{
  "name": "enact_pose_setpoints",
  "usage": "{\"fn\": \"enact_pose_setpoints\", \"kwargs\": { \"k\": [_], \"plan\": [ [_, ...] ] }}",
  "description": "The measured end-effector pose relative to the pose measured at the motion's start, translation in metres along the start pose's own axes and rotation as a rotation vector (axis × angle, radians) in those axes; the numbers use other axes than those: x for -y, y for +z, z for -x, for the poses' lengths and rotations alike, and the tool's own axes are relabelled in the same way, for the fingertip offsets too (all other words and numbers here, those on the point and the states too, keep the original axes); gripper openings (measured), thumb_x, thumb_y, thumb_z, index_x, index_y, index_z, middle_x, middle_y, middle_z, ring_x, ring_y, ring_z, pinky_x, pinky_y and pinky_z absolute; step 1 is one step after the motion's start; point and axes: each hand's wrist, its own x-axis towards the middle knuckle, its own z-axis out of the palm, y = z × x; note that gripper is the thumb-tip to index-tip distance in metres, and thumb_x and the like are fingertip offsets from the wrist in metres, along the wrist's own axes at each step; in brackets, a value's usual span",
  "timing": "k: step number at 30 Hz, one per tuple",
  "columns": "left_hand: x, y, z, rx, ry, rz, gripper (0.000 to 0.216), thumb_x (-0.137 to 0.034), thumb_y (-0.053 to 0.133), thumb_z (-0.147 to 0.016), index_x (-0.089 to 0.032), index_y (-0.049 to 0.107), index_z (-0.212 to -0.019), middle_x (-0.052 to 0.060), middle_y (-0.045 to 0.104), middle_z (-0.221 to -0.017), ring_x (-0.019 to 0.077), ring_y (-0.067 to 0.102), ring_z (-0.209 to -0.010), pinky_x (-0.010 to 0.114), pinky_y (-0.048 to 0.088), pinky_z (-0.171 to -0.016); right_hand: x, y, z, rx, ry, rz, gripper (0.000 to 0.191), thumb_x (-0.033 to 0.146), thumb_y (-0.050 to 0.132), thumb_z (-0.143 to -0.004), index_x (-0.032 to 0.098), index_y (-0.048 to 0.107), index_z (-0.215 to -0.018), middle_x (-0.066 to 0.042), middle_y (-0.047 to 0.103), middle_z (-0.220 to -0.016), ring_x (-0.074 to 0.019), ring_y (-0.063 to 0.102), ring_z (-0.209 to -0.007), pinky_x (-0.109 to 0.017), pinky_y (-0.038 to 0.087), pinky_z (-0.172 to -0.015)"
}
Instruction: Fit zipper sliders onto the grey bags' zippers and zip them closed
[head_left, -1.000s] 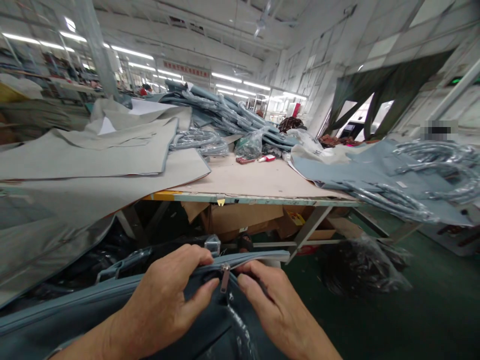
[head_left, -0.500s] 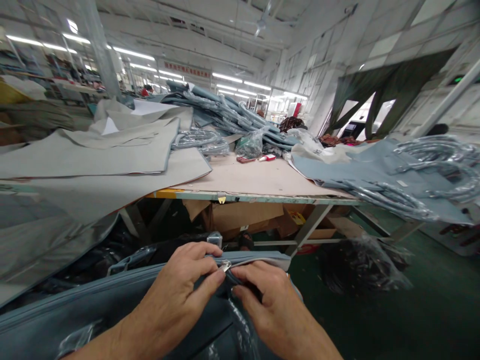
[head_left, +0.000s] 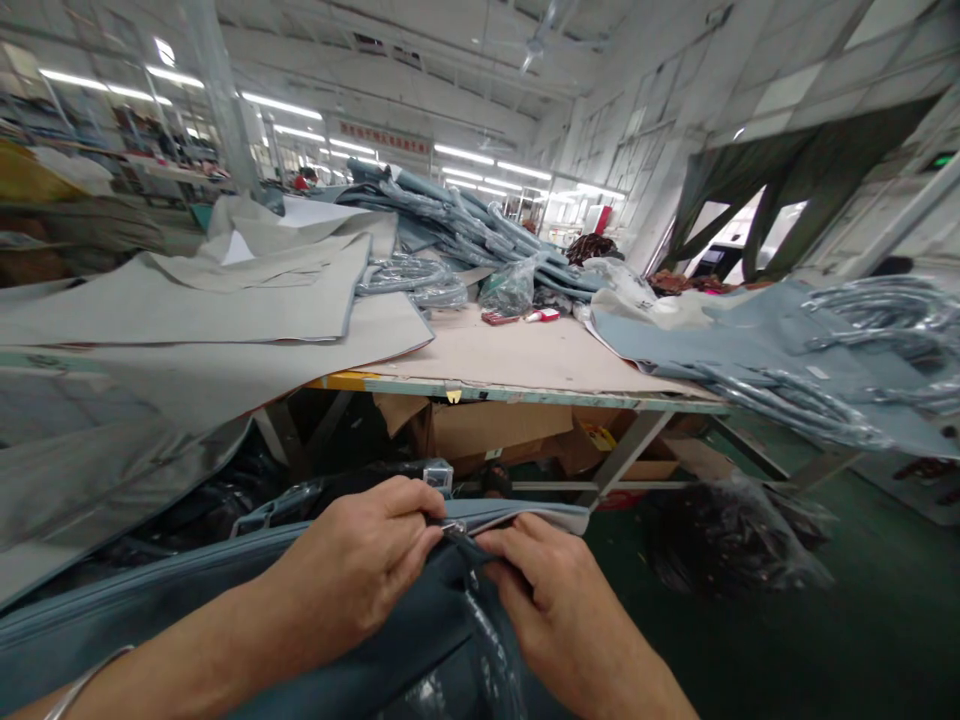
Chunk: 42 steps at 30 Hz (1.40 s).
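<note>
Both sides of the zipper slider (head_left: 457, 527) are being held; left hand (head_left: 379, 550), nearer, is pinching it; right hand (head_left: 555, 585) is gripping the bag (head_left: 424, 635).

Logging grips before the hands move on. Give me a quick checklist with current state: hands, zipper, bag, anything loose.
1. Left hand at the zipper slider: ok, thumb and fingers closed together beside it.
2. Pull tab between those fingers: cannot tell, the fingertips hide it.
3. Right hand steadying the bag: ok, fingers at its edge just right of the slider.
4. Edges together right of the slider: not ok, the flap stands away with its pale underside showing.
5. Plastic-wrapped handle clear of the zipper: cannot tell, its upper end runs close below the slider.
</note>
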Motion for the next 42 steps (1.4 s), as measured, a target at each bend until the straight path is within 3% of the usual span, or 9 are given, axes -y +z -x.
{"fn": "enact_pose_setpoints", "kwargs": {
  "k": [5,10,17,23,27,30,35,37,42],
  "plan": [
    [0.027,-0.026,0.020,0.120,-0.298,0.146,0.047,-0.033,0.037,-0.101,-0.018,0.055,-0.061,0.002,0.068,-0.097,0.0089,0.065,-0.076,0.014,0.049,-0.069,-0.007,-0.009,0.002,0.013,0.071,-0.041,0.030,0.003,0.058,-0.089,0.026,0.075,-0.097,-0.001,0.063,-0.085,-0.0174,0.061,-0.080,-0.028,0.041,-0.070],
    [0.038,-0.026,0.032,0.014,-0.379,0.251,0.050,-0.039,0.037,-0.100,-0.019,0.060,-0.060,0.001,0.072,-0.105,0.0137,0.069,-0.094,0.017,0.052,-0.081,-0.010,-0.018,-0.004,0.110,0.163,-0.177,0.027,0.006,0.065,-0.086,0.030,0.076,-0.093,0.005,0.068,-0.085,-0.0153,0.062,-0.082,-0.026,0.042,-0.073],
    [0.031,-0.023,0.026,0.014,-0.373,0.269,0.052,-0.037,0.035,-0.101,-0.018,0.059,-0.059,0.003,0.071,-0.105,0.0145,0.068,-0.097,0.018,0.053,-0.081,0.002,-0.024,-0.018,0.100,-0.011,0.176,0.056,0.004,0.065,-0.084,0.028,0.057,-0.134,-0.003,0.064,-0.122,-0.0236,0.060,-0.109,-0.035,0.044,-0.096],
    [0.013,-0.049,0.014,0.117,-0.411,0.308,0.050,-0.039,0.033,-0.101,-0.017,0.058,-0.062,0.001,0.068,-0.105,0.0110,0.066,-0.090,0.014,0.047,-0.076,0.002,-0.038,-0.049,0.154,0.030,0.569,0.011,0.029,0.067,-0.094,0.019,0.071,-0.096,-0.008,0.070,-0.095,-0.0285,0.065,-0.090,-0.038,0.048,-0.079],
    [0.002,-0.051,0.011,0.088,-0.416,0.313,0.051,-0.039,0.031,-0.101,-0.017,0.057,-0.063,0.001,0.068,-0.106,0.0117,0.065,-0.094,0.015,0.046,-0.079,0.005,-0.046,-0.049,-0.154,-0.092,0.731,0.004,0.022,0.071,-0.090,0.018,0.069,-0.088,-0.007,0.067,-0.090,-0.0291,0.060,-0.089,-0.042,0.042,-0.083],
    [0.000,-0.045,0.014,0.092,-0.435,0.343,0.050,-0.039,0.031,-0.101,-0.018,0.058,-0.065,0.001,0.068,-0.106,0.0133,0.063,-0.103,0.016,0.045,-0.085,0.019,-0.033,-0.041,-0.407,-0.291,0.677,0.010,0.013,0.066,-0.089,0.017,0.068,-0.098,-0.008,0.065,-0.094,-0.0288,0.055,-0.090,-0.043,0.039,-0.085],
    [-0.010,-0.038,0.014,0.096,-0.438,0.366,0.049,-0.039,0.032,-0.102,-0.018,0.057,-0.065,0.001,0.061,-0.114,0.0125,0.058,-0.108,0.016,0.044,-0.090,0.046,0.017,-0.037,-0.264,-0.372,0.411,0.018,0.015,0.068,-0.086,0.017,0.065,-0.104,-0.004,0.061,-0.088,-0.0233,0.055,-0.078,-0.034,0.039,-0.067],
    [-0.015,-0.038,0.014,0.096,-0.418,0.359,0.047,-0.038,0.031,-0.102,-0.018,0.055,-0.067,0.001,0.059,-0.113,0.0111,0.058,-0.105,0.015,0.044,-0.089,0.049,0.035,-0.042,-0.319,-0.382,0.417,0.006,0.017,0.061,-0.091,0.017,0.065,-0.095,-0.004,0.060,-0.083,-0.0223,0.055,-0.073,-0.034,0.038,-0.063],
    [-0.007,-0.032,0.029,0.085,-0.359,0.307,0.045,-0.041,0.032,-0.101,-0.021,0.059,-0.071,0.001,0.063,-0.113,0.0123,0.059,-0.112,0.013,0.045,-0.095,0.042,0.051,-0.048,-0.395,-0.528,0.428,0.029,0.014,0.040,-0.098,0.016,0.061,-0.078,-0.005,0.057,-0.074,-0.0204,0.051,-0.064,-0.034,0.038,-0.059]
  ]
}}
